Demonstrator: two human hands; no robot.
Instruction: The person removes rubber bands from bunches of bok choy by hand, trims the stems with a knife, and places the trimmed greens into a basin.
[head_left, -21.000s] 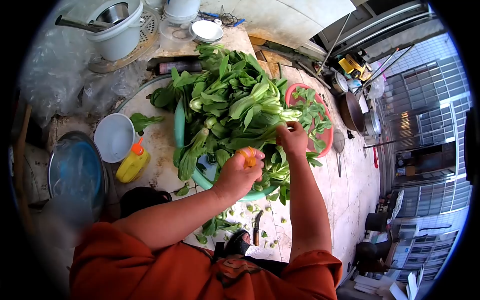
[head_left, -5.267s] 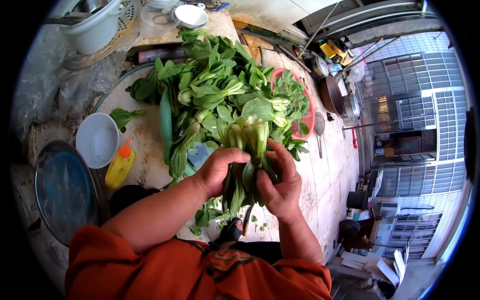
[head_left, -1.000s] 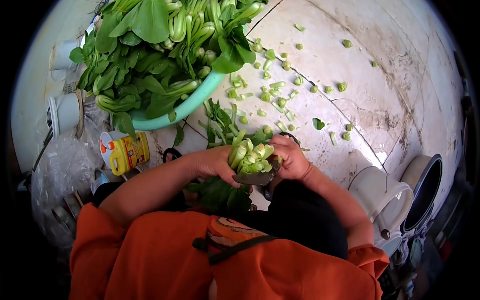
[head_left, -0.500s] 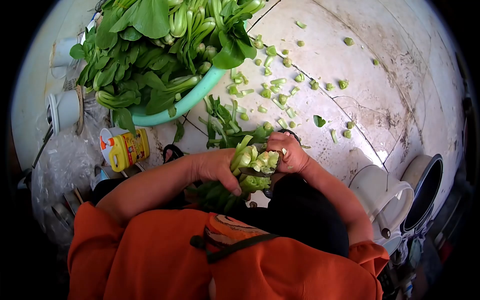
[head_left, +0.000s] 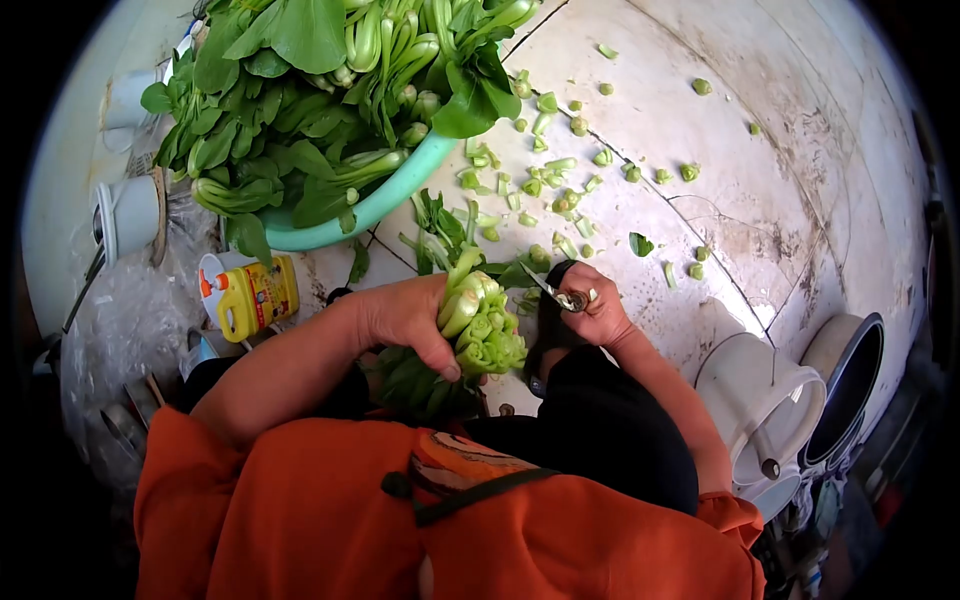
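So the bok choy bunch (head_left: 487, 335) was somewhere in the middle of being trimmed, I'd say: it sat on the near side of the green basin (head_left: 405, 190), clamped in the left hand (head_left: 412, 322), with its butt ends facing right and the leaves hanging down toward the person's lap. Several of those ends looked sliced flat, though I couldn't tell if every head had been done. The right hand (head_left: 598, 312) was wrapped around a knife (head_left: 545, 288), which was off the cut faces and angled up toward the basin side. Plenty of trimming looked finished, since root stubs (head_left: 567, 200) were scattered on the tiled floor (head_left: 660, 270) to the right of the basin, plus some loose leafy scraps (head_left: 437, 232) just beside its near rim. Loads left, though, by my guess: the bok choy heap (head_left: 310, 130) spilled over the basin's edge, and the bases I could make out there seemed rounded and whole. As for the bunch itself, pretty fresh-looking stuff: pale, almost yellowish-green ends with layered stalks packed like rosettes, then much darker leaves mostly hidden below the fist.
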